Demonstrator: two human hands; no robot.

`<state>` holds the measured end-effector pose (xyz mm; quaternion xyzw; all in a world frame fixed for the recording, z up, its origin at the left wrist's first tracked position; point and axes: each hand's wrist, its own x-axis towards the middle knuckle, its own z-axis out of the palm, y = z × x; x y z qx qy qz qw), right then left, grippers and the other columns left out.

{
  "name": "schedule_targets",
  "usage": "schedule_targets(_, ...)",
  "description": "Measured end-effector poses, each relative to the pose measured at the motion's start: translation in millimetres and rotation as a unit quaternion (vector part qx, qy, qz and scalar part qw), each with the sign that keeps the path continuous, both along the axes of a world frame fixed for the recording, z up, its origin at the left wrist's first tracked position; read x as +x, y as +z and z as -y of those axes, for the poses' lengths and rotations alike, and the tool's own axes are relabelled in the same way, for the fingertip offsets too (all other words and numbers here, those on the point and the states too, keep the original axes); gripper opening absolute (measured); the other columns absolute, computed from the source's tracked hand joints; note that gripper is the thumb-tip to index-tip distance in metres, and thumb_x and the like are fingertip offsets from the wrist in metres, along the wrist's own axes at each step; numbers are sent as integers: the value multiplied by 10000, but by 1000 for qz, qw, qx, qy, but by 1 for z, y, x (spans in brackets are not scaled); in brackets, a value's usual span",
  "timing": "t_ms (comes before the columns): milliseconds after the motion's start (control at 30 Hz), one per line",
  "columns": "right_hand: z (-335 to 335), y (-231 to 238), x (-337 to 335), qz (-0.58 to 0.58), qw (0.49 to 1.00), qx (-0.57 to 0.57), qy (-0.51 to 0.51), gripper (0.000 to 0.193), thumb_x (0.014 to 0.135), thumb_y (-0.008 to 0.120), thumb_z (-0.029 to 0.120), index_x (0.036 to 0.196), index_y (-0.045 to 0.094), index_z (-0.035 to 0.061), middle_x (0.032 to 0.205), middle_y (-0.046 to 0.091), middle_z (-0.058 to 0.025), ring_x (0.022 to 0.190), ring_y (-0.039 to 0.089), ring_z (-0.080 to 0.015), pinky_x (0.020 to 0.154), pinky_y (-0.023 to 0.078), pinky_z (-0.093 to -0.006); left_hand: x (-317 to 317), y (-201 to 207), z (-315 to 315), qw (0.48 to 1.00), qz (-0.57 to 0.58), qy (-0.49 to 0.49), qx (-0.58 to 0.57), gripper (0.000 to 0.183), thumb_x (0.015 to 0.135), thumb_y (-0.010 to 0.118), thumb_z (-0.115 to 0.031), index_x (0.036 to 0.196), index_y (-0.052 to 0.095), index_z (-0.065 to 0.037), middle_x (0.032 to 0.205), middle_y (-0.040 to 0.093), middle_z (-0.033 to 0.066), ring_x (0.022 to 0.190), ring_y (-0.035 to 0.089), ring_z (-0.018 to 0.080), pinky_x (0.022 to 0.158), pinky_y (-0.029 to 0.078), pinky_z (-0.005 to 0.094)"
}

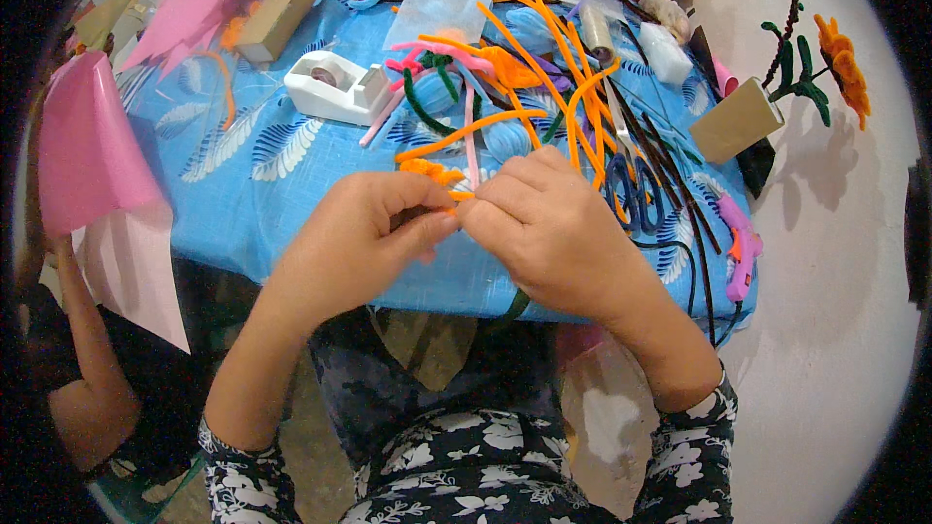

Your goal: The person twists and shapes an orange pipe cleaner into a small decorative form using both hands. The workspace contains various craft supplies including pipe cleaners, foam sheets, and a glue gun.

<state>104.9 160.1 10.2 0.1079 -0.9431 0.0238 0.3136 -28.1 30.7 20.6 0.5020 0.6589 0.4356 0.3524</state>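
My left hand (374,238) and my right hand (534,228) meet over the near edge of the table. Between their fingertips is an orange pipe cleaner (462,196), mostly hidden by the fingers. The left thumb and forefinger pinch it, and the right fingers are curled closed against it. Just beyond lie a small bent orange piece (427,171) and a long straight orange pipe cleaner (471,134). More orange pipe cleaners (573,68) fan out past my right hand, mixed with pink and green ones.
A white tape dispenser (335,87) stands left of the pile. Scissors (633,189) and a pink glue gun (743,247) lie to the right. A cardboard block (736,121) holds an orange flower (843,68). At left, another person holds pink sheets (97,146).
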Motion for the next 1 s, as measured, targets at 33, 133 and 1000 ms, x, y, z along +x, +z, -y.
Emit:
schedule_targets(33,0,1,0,1,1000,2,-1,48,687,515,150,687,511,101,656,487,-29,671,513,-195,606,373,-327,3,0,1,1000,-14,14,9,96,817,557,-68,839,583,22,671,552,14,597,530,79,557,439,213)
schedule_targets(133,0,2,-1,-5,1000,5,0,58,679,517,152,671,501,97,648,483,-31,661,511,-195,599,374,-325,8,-5,1,997,-34,60,35,93,788,581,-53,799,586,39,642,553,75,555,538,108,519,418,239)
schedule_targets(1000,6,23,-1,68,997,-18,25,203,641,593,88,837,578,38,760,561,-57,724,534,-222,645,408,-332,10,-13,18,991,-5,70,115,76,798,568,-52,796,577,24,633,517,44,562,462,85,501,359,224)
